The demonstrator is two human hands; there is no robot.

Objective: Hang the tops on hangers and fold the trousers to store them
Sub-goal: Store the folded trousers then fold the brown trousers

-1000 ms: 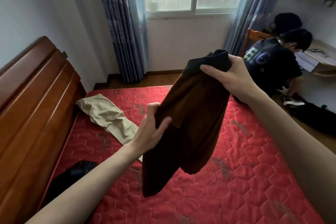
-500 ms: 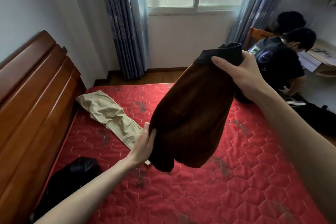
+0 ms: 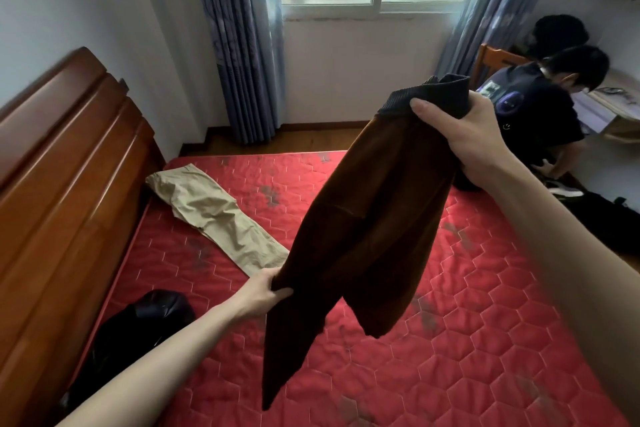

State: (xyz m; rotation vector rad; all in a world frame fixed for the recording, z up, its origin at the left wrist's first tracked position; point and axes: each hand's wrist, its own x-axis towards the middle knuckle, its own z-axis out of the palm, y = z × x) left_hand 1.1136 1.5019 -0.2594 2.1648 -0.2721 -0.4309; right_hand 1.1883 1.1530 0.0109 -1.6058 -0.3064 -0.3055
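Above red mattress (image 3: 450, 340), brown trousers (image 3: 374, 218) hang gripped in fingers (image 3: 427, 112).

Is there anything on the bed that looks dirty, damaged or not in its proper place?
Yes. The red mattress is bare and carries dark grey smudges in several spots. The beige trousers lie crumpled, not folded, and a dark garment is bunched beside the headboard.

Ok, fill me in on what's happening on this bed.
A person is holding brown trousers up over the red mattress. The right hand grips the dark waistband, the left hand pinches the fabric lower down, and the legs hang free, not yet folded. Beige trousers lie flat near the headboard, with a black garment bundled closer. Another person sits beyond the bed.
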